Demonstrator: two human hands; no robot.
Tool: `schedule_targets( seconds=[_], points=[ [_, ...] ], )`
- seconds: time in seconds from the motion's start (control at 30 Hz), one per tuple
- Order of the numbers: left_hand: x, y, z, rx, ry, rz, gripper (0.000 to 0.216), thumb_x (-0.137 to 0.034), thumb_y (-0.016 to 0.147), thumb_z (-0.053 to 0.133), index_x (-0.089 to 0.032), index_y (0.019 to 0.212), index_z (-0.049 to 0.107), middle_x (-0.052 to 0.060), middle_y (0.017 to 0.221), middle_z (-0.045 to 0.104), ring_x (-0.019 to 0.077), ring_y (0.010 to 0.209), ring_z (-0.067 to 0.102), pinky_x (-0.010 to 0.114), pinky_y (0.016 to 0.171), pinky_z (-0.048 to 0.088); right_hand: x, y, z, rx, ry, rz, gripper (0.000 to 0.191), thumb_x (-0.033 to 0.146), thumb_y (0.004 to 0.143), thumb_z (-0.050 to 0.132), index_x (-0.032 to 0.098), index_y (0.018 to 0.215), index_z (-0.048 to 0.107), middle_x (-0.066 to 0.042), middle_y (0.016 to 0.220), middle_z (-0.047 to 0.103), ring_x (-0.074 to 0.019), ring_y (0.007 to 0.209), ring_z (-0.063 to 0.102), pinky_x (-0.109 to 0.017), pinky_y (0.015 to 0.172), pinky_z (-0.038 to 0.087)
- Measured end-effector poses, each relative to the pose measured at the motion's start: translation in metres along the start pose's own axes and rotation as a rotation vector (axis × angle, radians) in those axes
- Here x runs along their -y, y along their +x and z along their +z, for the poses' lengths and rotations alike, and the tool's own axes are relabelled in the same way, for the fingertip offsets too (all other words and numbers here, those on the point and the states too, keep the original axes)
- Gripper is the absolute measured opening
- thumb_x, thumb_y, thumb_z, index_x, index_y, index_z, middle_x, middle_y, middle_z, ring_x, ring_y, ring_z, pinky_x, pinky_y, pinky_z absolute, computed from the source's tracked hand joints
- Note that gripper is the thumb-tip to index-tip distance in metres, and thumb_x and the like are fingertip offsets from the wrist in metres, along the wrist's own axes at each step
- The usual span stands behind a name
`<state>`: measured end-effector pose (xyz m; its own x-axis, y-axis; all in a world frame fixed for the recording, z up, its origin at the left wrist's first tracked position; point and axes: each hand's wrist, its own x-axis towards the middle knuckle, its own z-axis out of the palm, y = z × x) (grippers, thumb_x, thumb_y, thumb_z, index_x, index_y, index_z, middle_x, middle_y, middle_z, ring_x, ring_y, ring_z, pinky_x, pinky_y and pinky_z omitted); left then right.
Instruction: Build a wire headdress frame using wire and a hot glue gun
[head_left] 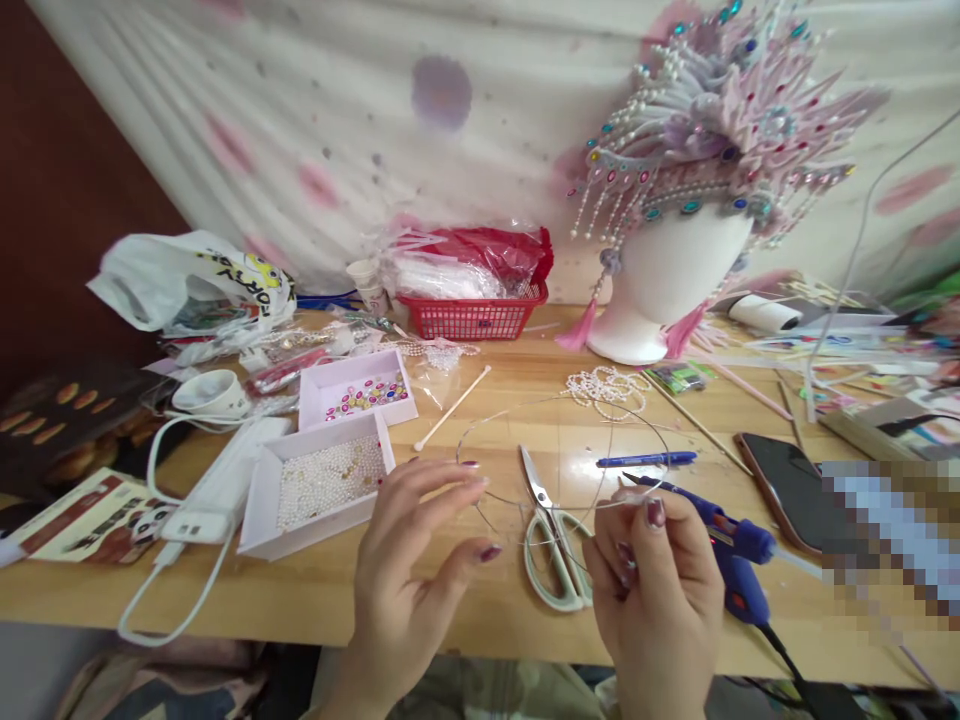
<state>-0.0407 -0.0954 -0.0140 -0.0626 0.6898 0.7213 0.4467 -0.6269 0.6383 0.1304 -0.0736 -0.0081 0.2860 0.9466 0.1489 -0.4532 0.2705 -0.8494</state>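
A thin loop of wire (459,440) hangs over the front of the table, pinched at its right side by my right hand (652,590). My left hand (420,560) is beside the loop's left end, its thumb and fingers spread apart; no grip on the wire shows there. Beneath the loop lie scissors (551,545) with pale handles, blades pointing away from me. A blue pen (646,460) rests just beyond my right hand. The blue glue gun (739,545) lies right of that hand, partly hidden by it.
Left stand boxes of white beads (251,505) and coloured gems (311,395), by a white power strip (217,480). Behind are a red basket (472,318), a bead strand (607,388) and a white mannequin head (660,280) wearing an ornate headdress (720,150). A phone (787,490) lies right.
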Motion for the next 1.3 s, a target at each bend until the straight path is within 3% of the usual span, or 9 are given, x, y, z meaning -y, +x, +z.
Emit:
schedule_targets(
  seconds=[0.1, 0.4, 0.63, 0.9, 1.07, 1.3],
  points=[
    [-0.007, 0.010, 0.009, 0.042, 0.001, 0.047, 0.033, -0.015, 0.089, 0.072, -0.019, 0.121, 0.066, 0.008, 0.113, 0.068, 0.0235, 0.113, 0.058, 0.045, 0.108, 0.041, 0.004, 0.000, 0.000, -0.028, 0.036, 0.025, 0.022, 0.036, 0.089, 0.074, 0.022, 0.075, 0.063, 0.008, 0.059, 0.038, -0.0047, 0.046, 0.029, -0.009, 0.037, 0.028],
    [-0.020, 0.022, 0.018, 0.056, -0.046, 0.064, 0.022, -0.013, 0.090, 0.070, -0.019, 0.111, 0.068, 0.000, 0.081, 0.066, 0.0196, 0.097, 0.056, 0.040, 0.098, 0.042, 0.015, -0.001, -0.002, -0.013, 0.154, 0.195, 0.021, 0.033, 0.089, 0.074, 0.023, 0.074, 0.064, 0.009, 0.055, 0.036, -0.0053, 0.045, 0.019, -0.008, 0.036, 0.024],
    [-0.023, 0.025, 0.018, 0.060, -0.036, 0.091, 0.016, -0.012, 0.090, 0.069, -0.021, 0.103, 0.070, 0.000, 0.080, 0.065, 0.0190, 0.090, 0.055, 0.040, 0.094, 0.043, 0.016, 0.002, 0.001, 0.004, 0.195, 0.274, 0.016, 0.032, 0.083, 0.080, 0.023, 0.076, 0.069, 0.009, 0.055, 0.036, -0.0045, 0.045, 0.015, -0.006, 0.034, 0.025],
    [-0.022, 0.025, 0.020, 0.068, -0.034, 0.088, 0.013, -0.012, 0.093, 0.064, -0.022, 0.100, 0.068, -0.001, 0.079, 0.066, 0.0181, 0.086, 0.058, 0.040, 0.093, 0.045, 0.019, 0.003, 0.004, -0.033, 0.241, 0.343, 0.022, 0.031, 0.075, 0.086, 0.023, 0.071, 0.066, 0.010, 0.055, 0.036, -0.0039, 0.045, 0.011, -0.007, 0.032, 0.024],
    [-0.018, 0.022, 0.018, 0.071, 0.030, 0.091, 0.014, -0.013, 0.096, 0.060, -0.024, 0.100, 0.067, -0.001, 0.080, 0.071, 0.0200, 0.096, 0.057, 0.047, 0.106, 0.036, 0.019, 0.002, 0.004, -0.016, 0.241, 0.383, 0.024, 0.031, 0.074, 0.087, 0.023, 0.071, 0.065, 0.011, 0.055, 0.034, -0.0040, 0.045, 0.011, -0.007, 0.032, 0.023],
    [-0.019, 0.024, 0.013, 0.036, 0.091, 0.152, 0.019, -0.009, 0.096, 0.058, -0.024, 0.101, 0.068, -0.003, 0.076, 0.073, 0.0198, 0.099, 0.058, 0.052, 0.114, 0.027, 0.020, 0.003, 0.004, -0.001, 0.209, 0.407, 0.031, 0.036, 0.075, 0.086, 0.022, 0.068, 0.059, 0.011, 0.055, 0.029, -0.0046, 0.046, 0.010, -0.007, 0.032, 0.021]
  ],
)
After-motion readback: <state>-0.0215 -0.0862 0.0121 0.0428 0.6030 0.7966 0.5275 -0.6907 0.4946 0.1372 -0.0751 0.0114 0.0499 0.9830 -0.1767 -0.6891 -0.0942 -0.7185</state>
